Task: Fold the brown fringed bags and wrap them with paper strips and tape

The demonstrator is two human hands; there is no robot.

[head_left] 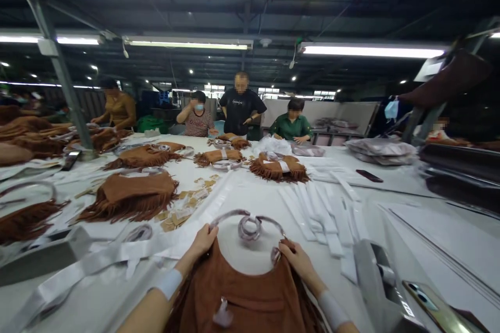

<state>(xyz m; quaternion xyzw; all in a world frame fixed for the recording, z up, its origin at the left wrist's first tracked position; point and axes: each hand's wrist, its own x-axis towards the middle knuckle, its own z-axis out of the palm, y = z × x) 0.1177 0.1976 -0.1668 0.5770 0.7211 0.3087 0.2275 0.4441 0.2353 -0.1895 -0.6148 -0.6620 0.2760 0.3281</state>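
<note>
A brown fringed suede handbag (pixel 250 291) lies in front of me, its curved opening facing away. My left hand (pixel 204 239) grips its upper left corner, where the strap joins. My right hand (pixel 294 256) pinches the upper right corner beside a wrapped metal fitting. The strap, covered in clear plastic, arches beyond the bag, and a coiled plastic-wrapped strap (pixel 249 228) hangs at its middle. A zipper (pixel 253 306) with a wrapped pull crosses the bag's front.
More brown fringed bags (pixel 130 192) lie to the left and farther back. White strips (pixel 312 213) and a grey tape dispenser (pixel 377 281) are on the right, near a phone (pixel 433 302). Small tan tags (pixel 191 200) are scattered left of centre. Several people stand or sit across the table.
</note>
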